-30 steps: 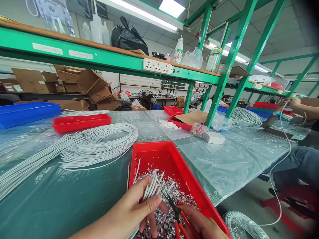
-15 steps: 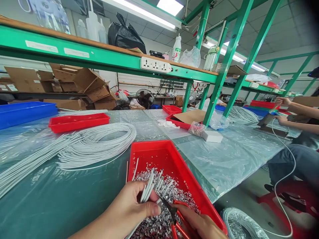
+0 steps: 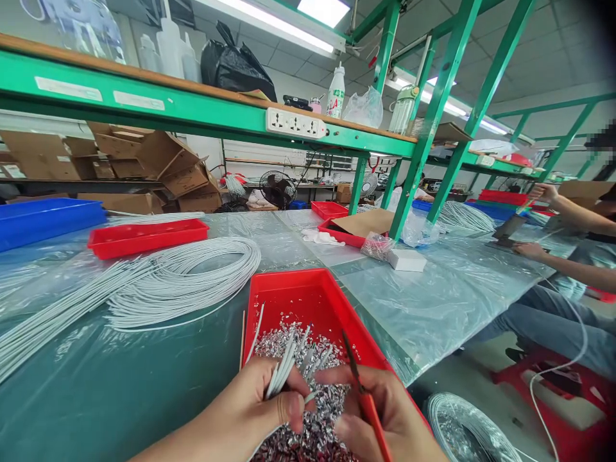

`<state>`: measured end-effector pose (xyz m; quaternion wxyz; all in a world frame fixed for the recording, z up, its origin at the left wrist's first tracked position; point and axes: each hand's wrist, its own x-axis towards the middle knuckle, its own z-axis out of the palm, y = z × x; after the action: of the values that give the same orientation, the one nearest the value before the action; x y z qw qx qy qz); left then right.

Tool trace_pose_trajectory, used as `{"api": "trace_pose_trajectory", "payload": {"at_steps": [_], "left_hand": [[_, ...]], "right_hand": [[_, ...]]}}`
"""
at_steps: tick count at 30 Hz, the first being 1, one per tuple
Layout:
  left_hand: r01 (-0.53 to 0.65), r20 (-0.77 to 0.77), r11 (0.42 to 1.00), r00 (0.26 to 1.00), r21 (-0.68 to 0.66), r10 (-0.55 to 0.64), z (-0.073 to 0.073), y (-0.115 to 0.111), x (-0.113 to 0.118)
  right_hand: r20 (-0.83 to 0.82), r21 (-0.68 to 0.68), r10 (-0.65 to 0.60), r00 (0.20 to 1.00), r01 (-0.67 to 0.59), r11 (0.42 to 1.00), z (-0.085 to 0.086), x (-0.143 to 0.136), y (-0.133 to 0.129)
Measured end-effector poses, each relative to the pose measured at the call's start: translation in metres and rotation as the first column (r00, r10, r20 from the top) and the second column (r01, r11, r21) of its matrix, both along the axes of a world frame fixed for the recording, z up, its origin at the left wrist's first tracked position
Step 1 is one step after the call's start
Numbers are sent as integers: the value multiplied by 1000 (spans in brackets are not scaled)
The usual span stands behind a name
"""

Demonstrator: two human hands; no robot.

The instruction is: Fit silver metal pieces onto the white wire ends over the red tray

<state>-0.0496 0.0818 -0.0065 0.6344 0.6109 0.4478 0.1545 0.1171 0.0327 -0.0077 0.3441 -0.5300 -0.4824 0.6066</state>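
The left hand [image 3: 250, 410] is clenched around a bundle of white wire ends [image 3: 283, 372], held just over the red tray [image 3: 308, 298]. The right hand [image 3: 385, 417] grips red-handled cutters [image 3: 363, 391] beside them, above the silvery scraps [image 3: 308, 430] in that tray. Left of the tray, coiled white wire [image 3: 183, 282] lies on the desk [image 3: 120, 378].

Red tray [image 3: 308, 296], silver scraps [image 3: 312, 427], white wires [image 3: 285, 371], red-handled cutters [image 3: 368, 401].

Pliers [image 3: 368, 401] handles under right grip [image 3: 385, 417]
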Motion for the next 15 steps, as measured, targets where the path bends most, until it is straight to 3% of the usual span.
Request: {"api": "trace_pose_trajectory", "payload": {"at_steps": [2, 3, 6, 7, 8, 9, 12, 14, 15], "left_hand": [[4, -38, 999, 999, 51, -2, -1, -3, 0], [21, -42, 998, 999, 65, -18, -2, -5, 0], [79, -6, 993, 997, 82, -79, -7, -5, -1], [82, 8, 993, 996, 81, -83, -9, -5, -1], [77, 27, 994, 996, 76, -79, -11, -4, 0], [78, 47, 995, 996, 62, -81, -14, -3, 1], [24, 83, 1000, 996, 0, -24, -17, 0, 5], [5, 134, 1000, 991, -15, -3, -17, 1, 6], [8, 157, 1000, 988, -21, -5, -15, 1, 6]], "right_hand": [[-147, 9, -9, 989, 10, 1000, -10, -10, 8], [-272, -4, 80, 959, -84, 996, -15, -14, 12], [-729, -128, 105, 676, -285, 950, -24, -19, 18], [-794, -156, 88, 601, -341, 927, -24, -19, 19], [-808, -159, 92, 581, -366, 917, -24, -18, 19], [-779, -139, 108, 617, -338, 931, -23, -18, 19], [-456, 11, 83, 886, -87, 996, -19, -16, 18], [-325, 66, 25, 945, -4, 998, -20, -17, 18], [-366, 42, 41, 930, -28, 999, -22, -18, 18]]}}
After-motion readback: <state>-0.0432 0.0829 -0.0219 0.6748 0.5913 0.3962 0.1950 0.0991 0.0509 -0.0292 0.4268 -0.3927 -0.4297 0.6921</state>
